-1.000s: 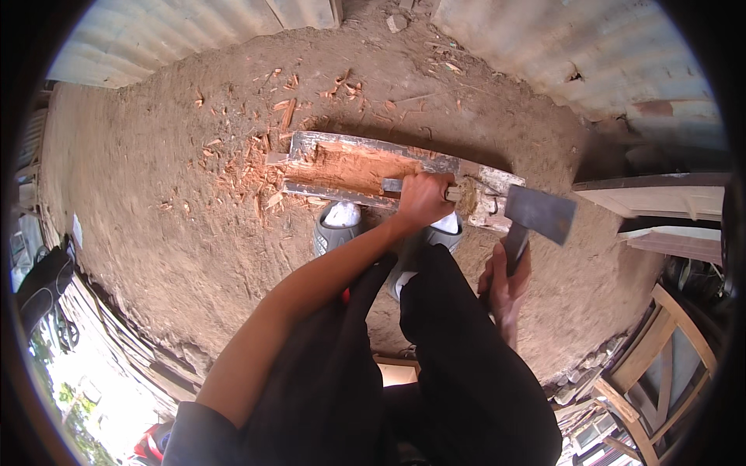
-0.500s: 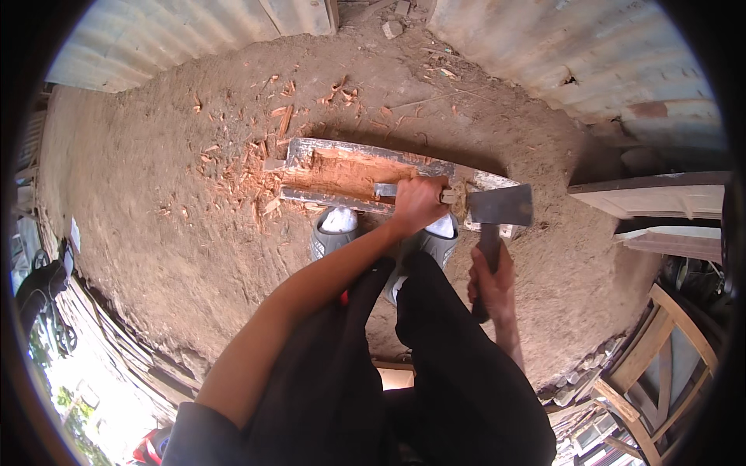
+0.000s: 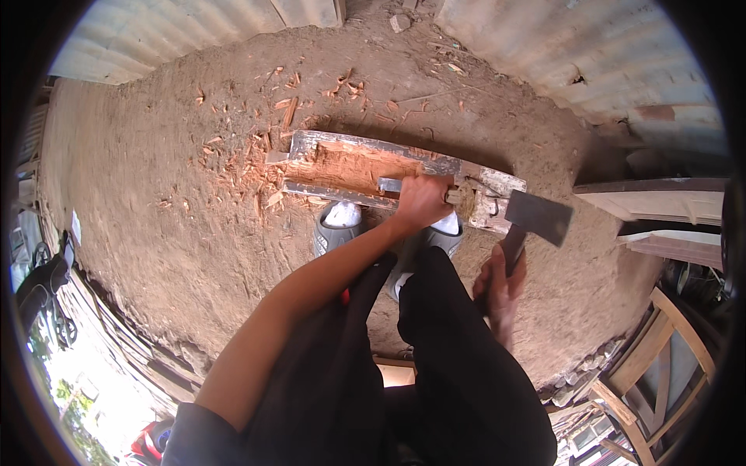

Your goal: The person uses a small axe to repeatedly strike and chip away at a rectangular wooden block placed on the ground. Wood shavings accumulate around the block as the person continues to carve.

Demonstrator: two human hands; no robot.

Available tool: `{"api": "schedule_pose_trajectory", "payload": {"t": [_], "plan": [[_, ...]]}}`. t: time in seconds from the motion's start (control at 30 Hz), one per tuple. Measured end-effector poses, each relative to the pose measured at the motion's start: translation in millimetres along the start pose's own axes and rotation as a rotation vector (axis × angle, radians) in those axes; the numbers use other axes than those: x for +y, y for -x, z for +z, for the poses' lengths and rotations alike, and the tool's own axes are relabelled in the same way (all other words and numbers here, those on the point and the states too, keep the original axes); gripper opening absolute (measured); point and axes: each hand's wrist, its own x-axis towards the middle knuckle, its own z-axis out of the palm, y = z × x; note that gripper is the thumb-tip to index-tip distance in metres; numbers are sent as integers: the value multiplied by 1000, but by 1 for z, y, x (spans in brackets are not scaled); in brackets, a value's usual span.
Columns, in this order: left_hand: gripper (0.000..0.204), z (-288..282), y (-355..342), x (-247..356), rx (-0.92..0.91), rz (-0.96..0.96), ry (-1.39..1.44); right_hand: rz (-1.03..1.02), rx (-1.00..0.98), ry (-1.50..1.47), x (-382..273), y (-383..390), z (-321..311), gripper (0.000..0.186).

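My left hand (image 3: pixel 423 200) grips a flat steel chisel (image 3: pixel 388 184) with a pale handle, held low along a wooden plank (image 3: pixel 365 168) with dark, weathered edges and a roughly hollowed reddish channel. The plank lies on the dirt in front of my shoes (image 3: pixel 338 233), its whitish end (image 3: pixel 501 182) to the right. My right hand (image 3: pixel 501 286) holds a hatchet (image 3: pixel 538 217) by its dark handle, the broad metal head raised to the right of the chisel's handle end. Wood chips (image 3: pixel 249 163) are scattered around the plank's left end.
Corrugated metal sheets (image 3: pixel 536 43) border the ground ahead. Pale boards (image 3: pixel 664 203) stand at the right, a wooden frame (image 3: pixel 657 334) at lower right. Planks (image 3: pixel 140 349), wheels and dark objects (image 3: pixel 47 287) line the left edge. A small stone (image 3: pixel 400 23) lies ahead.
The hatchet head swung left to the chisel's handle end half a second ago and is now back to the right, near where it was a second ago. My left hand stays on the chisel.
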Motion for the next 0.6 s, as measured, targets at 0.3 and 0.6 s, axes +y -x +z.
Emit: {"api": "schedule_pose_trajectory", "payload": {"t": [0.3,0.6], "plan": [[22,-1,6,-8,11,31,-13,7,-62,-8,-4,-8,-2,24],[27,-13,4,-4,-60,-17,-12,4,-113,127,-2,-15,-9,17]]}}
